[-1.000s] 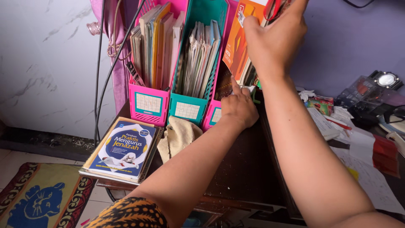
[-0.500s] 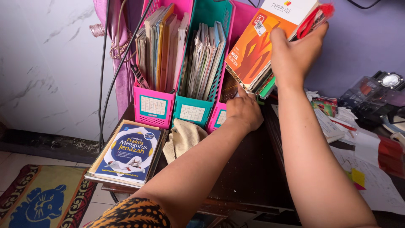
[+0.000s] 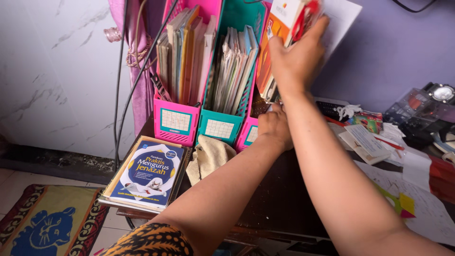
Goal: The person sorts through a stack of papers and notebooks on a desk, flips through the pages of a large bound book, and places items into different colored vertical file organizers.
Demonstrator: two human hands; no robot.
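Gripping a stack of booklets (image 3: pixel 279 33) fronted by an orange-and-white cover, the person's right hand (image 3: pixel 296 59) is raised near the top of the frame, fingers wrapped around the bundle's right edge and the thumb pressed against its near face. The stack stands nearly upright and tilted, at the mouth of the rightmost pink file holder (image 3: pixel 250 130), with loose white sheets showing behind it against the purple wall. The left hand (image 3: pixel 274 127) rests lower down on the dark wooden desk (image 3: pixel 279 199), its knuckles bent against the foot of that same holder; whether its fingers pinch anything there cannot be made out, as the right forearm crosses over them. Just to the left stand a teal file holder (image 3: pixel 219 127) and another pink file holder (image 3: pixel 176 122), both packed with upright books and papers. A beige cloth (image 3: pixel 208 156) lies before them, beside a blue-covered book (image 3: pixel 149 174) at the desk's left corner. Scattered papers (image 3: pixel 412 189) cover the desk's right side.
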